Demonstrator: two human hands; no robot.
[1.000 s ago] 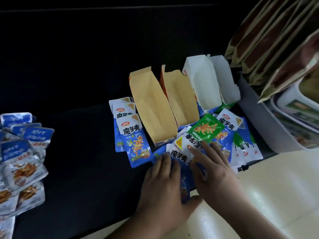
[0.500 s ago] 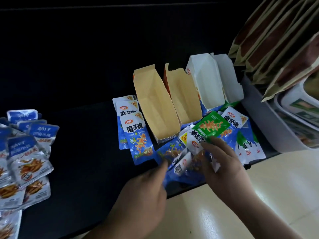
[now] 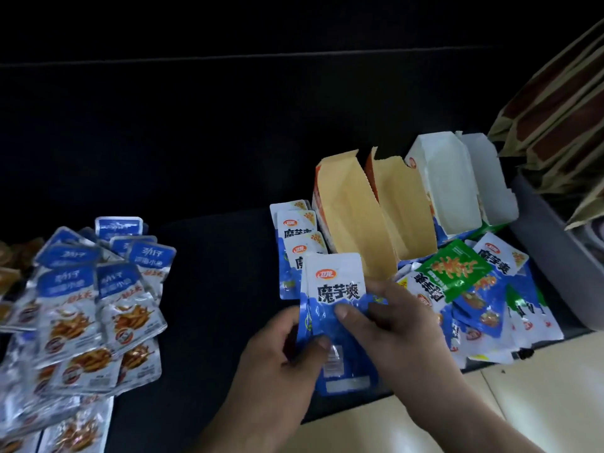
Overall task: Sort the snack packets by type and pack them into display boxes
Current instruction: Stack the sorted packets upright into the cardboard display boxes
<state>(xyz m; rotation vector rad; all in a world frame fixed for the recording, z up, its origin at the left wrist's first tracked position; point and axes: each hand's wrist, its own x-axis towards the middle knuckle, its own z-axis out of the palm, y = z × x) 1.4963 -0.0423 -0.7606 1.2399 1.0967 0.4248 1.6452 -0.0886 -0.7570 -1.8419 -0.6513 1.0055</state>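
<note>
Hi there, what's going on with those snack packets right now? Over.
Left hand and right hand both pinch blue packets. Display boxes behind, look empty. Mixed pile right, unsorted.

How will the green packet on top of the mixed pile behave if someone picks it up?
The green packet looks thin and flat, so it is probably light and floppy. Its glossy film catches light, so it may be slippery to pinch. It lies loosely on blue packets, so a push would likely slide it off.
</note>
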